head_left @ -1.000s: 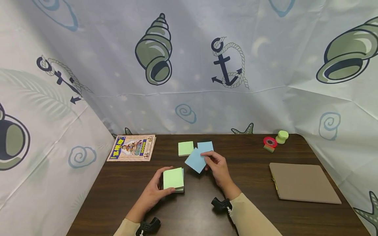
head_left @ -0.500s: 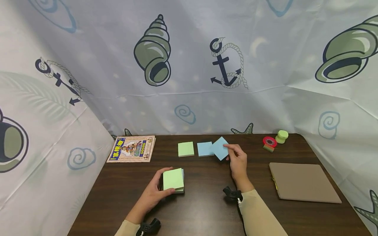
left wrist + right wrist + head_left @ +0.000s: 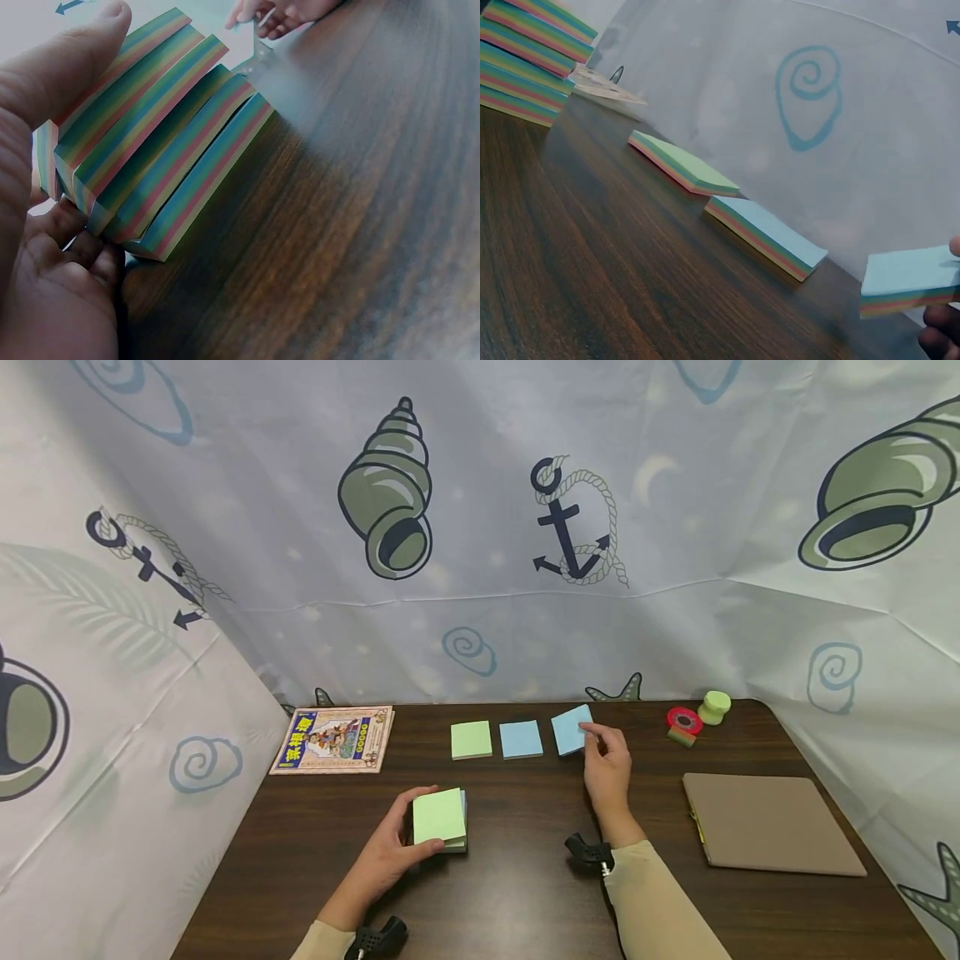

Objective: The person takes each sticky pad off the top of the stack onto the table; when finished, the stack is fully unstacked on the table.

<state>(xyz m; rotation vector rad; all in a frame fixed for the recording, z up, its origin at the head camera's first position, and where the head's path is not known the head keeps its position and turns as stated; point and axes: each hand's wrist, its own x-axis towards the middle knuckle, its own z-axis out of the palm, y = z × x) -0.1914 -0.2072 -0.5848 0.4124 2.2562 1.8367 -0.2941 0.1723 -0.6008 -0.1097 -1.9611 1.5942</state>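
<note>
My left hand (image 3: 386, 845) grips a stack of sticky note pads (image 3: 438, 816), pale green on top, its thumb along the near side. Striped edges of several layered pads (image 3: 161, 135) show in the left wrist view, a little out of line. To the right, my right hand (image 3: 609, 767) pinches a blue-topped sticky note pad (image 3: 567, 730) by its right side. In the right wrist view this held pad (image 3: 904, 274) looks tilted and slightly above the table. Left of it on the table lie another blue pad (image 3: 521, 739) and a green pad (image 3: 471, 740), side by side with a small gap.
Illustrated booklets (image 3: 335, 740) lie at the back left of the dark wooden table (image 3: 525, 893). At the back right are a red round item (image 3: 686, 720), a small striped block (image 3: 682, 737) and a light green piece (image 3: 715, 707). A brown folder-like board (image 3: 772, 823) lies at the right.
My right hand has carried the blue pad away to the back right, from overlapping the other blue pad to a spot beside it, and turned it straighter. The left hand stays put.
</note>
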